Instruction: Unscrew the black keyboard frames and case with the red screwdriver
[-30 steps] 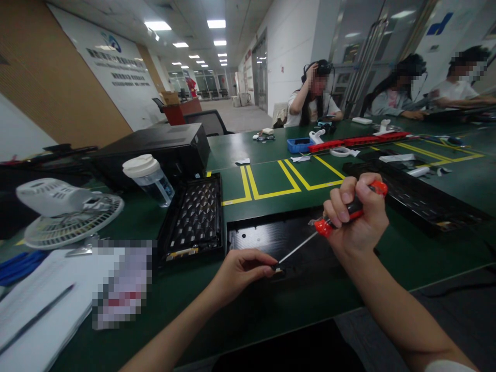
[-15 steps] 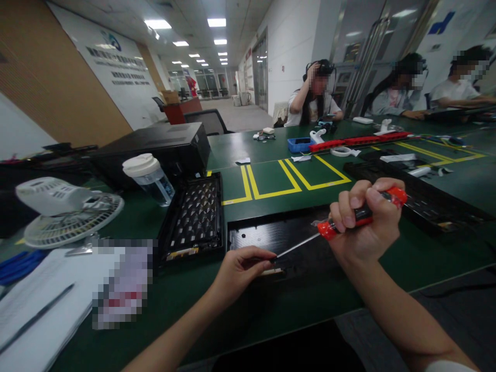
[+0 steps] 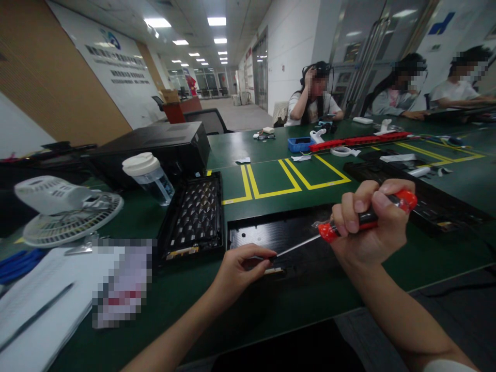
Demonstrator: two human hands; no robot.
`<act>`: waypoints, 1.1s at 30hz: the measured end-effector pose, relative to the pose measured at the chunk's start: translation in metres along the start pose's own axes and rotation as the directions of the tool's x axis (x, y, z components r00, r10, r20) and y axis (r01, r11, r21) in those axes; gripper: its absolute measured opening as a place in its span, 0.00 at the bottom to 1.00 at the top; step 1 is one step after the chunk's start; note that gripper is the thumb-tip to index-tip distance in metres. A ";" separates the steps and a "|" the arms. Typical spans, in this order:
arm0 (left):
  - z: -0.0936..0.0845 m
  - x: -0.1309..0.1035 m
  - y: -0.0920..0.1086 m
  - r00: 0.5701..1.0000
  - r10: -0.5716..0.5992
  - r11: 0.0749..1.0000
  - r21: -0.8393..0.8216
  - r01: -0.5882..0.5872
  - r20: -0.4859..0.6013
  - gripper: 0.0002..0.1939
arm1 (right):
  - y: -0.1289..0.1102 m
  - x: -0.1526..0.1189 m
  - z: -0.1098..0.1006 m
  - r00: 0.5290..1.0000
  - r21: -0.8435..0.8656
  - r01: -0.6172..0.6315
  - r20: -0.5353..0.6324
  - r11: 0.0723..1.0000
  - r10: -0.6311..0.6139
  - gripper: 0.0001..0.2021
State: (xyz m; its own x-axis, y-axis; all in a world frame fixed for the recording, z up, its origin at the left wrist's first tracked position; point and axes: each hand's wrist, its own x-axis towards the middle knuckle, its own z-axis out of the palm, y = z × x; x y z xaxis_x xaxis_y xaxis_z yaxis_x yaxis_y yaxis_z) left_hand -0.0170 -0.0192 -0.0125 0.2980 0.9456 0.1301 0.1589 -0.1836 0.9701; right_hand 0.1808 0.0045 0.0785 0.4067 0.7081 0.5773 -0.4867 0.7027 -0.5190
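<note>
head view. the right hand (image 3: pixel 377 230) is closed in a full grip around the red-and-black handle of the screwdriver (image 3: pixel 367 220), raised above the right part of the shallow black panel (image 3: pixel 263 232). the shaft slopes down toward the left side of the view and ends at the left hand's fingertips. the left hand (image 3: pixel 240 271) is nearly closed: thumb and index finger pinch a small dark part (image 3: pixel 273 257) at the shaft tip, over the panel's near side. this part is too small to identify. a pale strip (image 3: pixel 274 271) lies just beside the thumb.

the panel rests on the green table (image 3: pixel 310 320). adjacent on the left is the black frame (image 3: pixel 196 212) with a patterned inner face. beyond the frame's left edge stands the lidded cup (image 3: pixel 147 175), in front of the large black case (image 3: pixel 155 144). farther left, the white fan (image 3: pixel 70 212) lies on its grille. nearer the camera are the paper sheets (image 3: pixel 34 310), with the pen (image 3: pixel 36 315) on top, and the blue bundle (image 3: pixel 19 266).

behind the panel, yellow tape (image 3: pixel 277 194) marks open-ended outlines. farther back are the blue tray (image 3: pixel 300 144), the red strip (image 3: pixel 360 140) and the tape roll (image 3: pixel 341 151). the long dark panel (image 3: pixel 418 199) lies at right. three people sit across the table; the nearest person (image 3: pixel 313 103) has one hand raised to the head.
</note>
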 end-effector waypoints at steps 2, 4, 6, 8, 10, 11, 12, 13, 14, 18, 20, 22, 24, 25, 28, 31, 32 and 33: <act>0.001 0.000 0.000 1.000 0.006 1.000 0.011 -0.006 0.007 0.09 | 0.000 0.000 0.000 1.000 0.003 0.005 0.000 1.000 -0.005 0.07; 0.002 -0.001 -0.001 1.000 0.010 1.000 0.020 -0.010 0.013 0.10 | 0.000 0.000 0.000 1.000 0.002 0.007 -0.003 1.000 -0.007 0.07; 0.000 -0.001 0.000 1.000 0.027 0.999 0.028 -0.027 0.015 0.11 | -0.001 0.000 0.000 1.000 0.001 0.013 -0.002 1.000 -0.013 0.07; -0.006 0.000 0.001 0.998 0.066 0.996 0.063 -0.067 0.011 0.15 | -0.002 0.002 -0.001 1.000 0.006 0.015 -0.003 1.000 -0.015 0.06; -0.018 0.003 0.001 0.995 0.100 0.983 0.157 -0.097 -0.013 0.18 | -0.003 0.004 -0.003 1.000 0.005 0.014 0.000 1.000 -0.014 0.07; -0.026 0.005 0.001 0.991 0.120 0.967 0.231 -0.105 -0.052 0.19 | -0.003 0.006 -0.004 1.000 -0.004 0.014 0.009 1.000 -0.013 0.07; -0.034 0.007 -0.001 0.986 0.129 0.943 0.321 -0.090 -0.102 0.18 | -0.003 0.007 -0.006 1.000 -0.017 0.013 0.024 1.000 -0.012 0.07; -0.041 0.010 -0.003 0.984 0.112 0.912 0.407 -0.047 -0.137 0.16 | -0.002 0.008 -0.009 0.999 -0.034 0.005 0.049 0.999 -0.003 0.07; -0.047 0.012 -0.005 0.986 0.086 0.873 0.488 -0.003 -0.146 0.15 | -0.001 0.008 -0.011 0.997 -0.052 -0.007 0.082 0.999 0.011 0.08; -0.056 0.017 -0.016 0.988 0.099 0.637 0.770 0.030 -0.121 0.10 | 0.008 0.006 -0.020 0.971 -0.092 -0.081 0.219 0.993 0.099 0.09; -0.052 0.016 -0.019 0.985 0.149 0.512 0.859 -0.002 -0.087 0.10 | 0.012 0.004 -0.023 0.963 -0.099 -0.095 0.245 0.991 0.116 0.09; -0.048 0.014 -0.021 0.982 0.175 0.378 0.926 0.000 -0.072 0.10 | 0.015 0.001 -0.025 0.963 -0.097 -0.093 0.245 0.991 0.114 0.09; -0.045 0.012 -0.021 0.983 0.165 0.243 0.969 0.042 -0.084 0.11 | 0.017 0.000 -0.025 0.965 -0.092 -0.086 0.238 0.992 0.106 0.09; -0.045 0.011 -0.021 0.983 0.154 0.186 0.980 0.071 -0.101 0.11 | 0.017 0.000 -0.025 0.966 -0.091 -0.084 0.235 0.992 0.104 0.09; -0.047 0.011 -0.021 0.982 0.124 0.083 0.987 0.134 -0.144 0.13 | 0.017 0.000 -0.025 0.966 -0.089 -0.084 0.237 0.993 0.103 0.09; -0.048 0.012 -0.021 0.977 0.135 0.046 0.986 0.163 -0.167 0.15 | 0.018 -0.001 -0.025 0.959 -0.073 -0.088 0.262 0.993 0.104 0.09; -0.048 0.012 -0.021 0.975 0.141 0.040 0.985 0.168 -0.172 0.15 | 0.019 -0.001 -0.025 0.957 -0.070 -0.092 0.268 0.993 0.107 0.09; -0.048 0.013 -0.021 0.974 0.146 0.034 0.985 0.171 -0.174 0.16 | 0.019 -0.002 -0.025 0.956 -0.070 -0.096 0.270 0.993 0.111 0.09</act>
State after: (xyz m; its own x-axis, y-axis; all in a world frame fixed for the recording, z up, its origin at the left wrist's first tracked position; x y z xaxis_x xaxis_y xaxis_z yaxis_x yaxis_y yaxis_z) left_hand -0.0621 0.0097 -0.0212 0.1494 0.9409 0.3041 0.9831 -0.1086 -0.1471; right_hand 0.1902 0.0185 0.0520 0.1261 0.7367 0.6643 -0.4681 0.6347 -0.6149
